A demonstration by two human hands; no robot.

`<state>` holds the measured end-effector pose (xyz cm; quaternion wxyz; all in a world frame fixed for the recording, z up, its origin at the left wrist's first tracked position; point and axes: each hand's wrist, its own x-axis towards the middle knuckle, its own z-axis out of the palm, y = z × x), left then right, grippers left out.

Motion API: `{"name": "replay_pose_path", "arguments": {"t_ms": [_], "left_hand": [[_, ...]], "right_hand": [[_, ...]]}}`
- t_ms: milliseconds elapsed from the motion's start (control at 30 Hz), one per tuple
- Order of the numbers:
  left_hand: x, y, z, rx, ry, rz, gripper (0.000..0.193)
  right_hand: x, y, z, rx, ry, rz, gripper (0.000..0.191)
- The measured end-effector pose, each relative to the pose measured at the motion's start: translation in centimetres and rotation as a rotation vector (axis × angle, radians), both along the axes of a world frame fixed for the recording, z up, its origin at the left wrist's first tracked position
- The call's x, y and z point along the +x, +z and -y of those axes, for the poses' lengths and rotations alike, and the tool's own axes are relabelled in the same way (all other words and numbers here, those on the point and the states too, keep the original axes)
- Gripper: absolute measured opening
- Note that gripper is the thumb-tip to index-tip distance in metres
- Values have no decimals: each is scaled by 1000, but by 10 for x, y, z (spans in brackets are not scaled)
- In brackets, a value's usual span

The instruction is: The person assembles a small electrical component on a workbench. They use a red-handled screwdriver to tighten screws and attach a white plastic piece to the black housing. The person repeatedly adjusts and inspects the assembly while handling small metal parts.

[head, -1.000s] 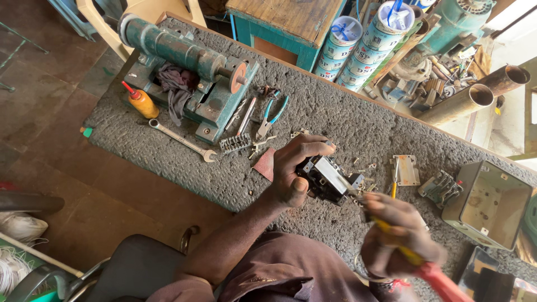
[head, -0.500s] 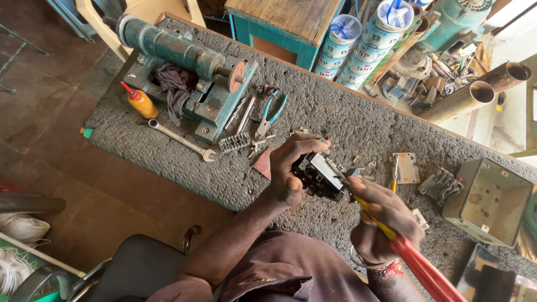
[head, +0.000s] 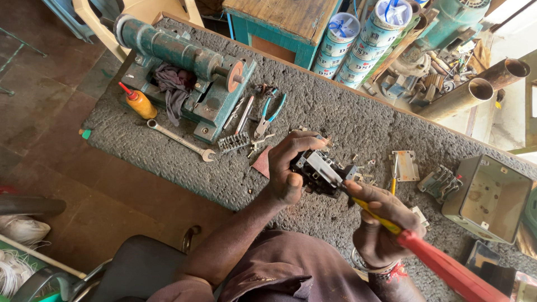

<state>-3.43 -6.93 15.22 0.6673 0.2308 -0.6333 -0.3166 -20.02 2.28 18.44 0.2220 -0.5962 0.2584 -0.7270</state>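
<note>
- Your left hand (head: 291,170) grips the black switch block (head: 319,173) just above the bench mat (head: 168,162).
- Your right hand (head: 383,226) is closed on the red screwdriver (head: 430,260), its tip touching the block.

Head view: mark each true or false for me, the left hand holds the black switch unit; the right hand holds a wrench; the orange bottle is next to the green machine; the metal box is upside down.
1. The left hand holds the black switch unit: true.
2. The right hand holds a wrench: false, it grips a red-handled screwdriver; the wrench lies on the bench.
3. The orange bottle is next to the green machine: true.
4. The metal box is upside down: false, its open side faces up.
</note>
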Motion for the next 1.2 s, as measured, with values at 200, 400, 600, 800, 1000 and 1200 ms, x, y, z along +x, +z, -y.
{"name": "replay_pose_path", "arguments": {"t_ms": [200, 400, 600, 800, 1000, 1200], "left_hand": [[-2, 2, -3, 39, 43, -44, 53], [2, 6, -11, 28, 123, 49, 49], [-1, 11, -15, 22, 160, 65, 49], [6, 21, -23, 25, 131, 113, 57], [10, 31, -23, 8, 83, 146, 61], [14, 40, -22, 21, -11, 248, 60]], "right_hand": [[-11, 12, -15, -24, -181, 45, 22], [-14, 5, -17, -60, -286, -60, 25], [-24, -15, -23, 19, -79, 100, 18], [-28, -13, -18, 7, 101, 180, 11], [-38, 29, 5, 18, 165, 429, 15], [-38, 58, 44, 173, -46, -174, 20]]}}
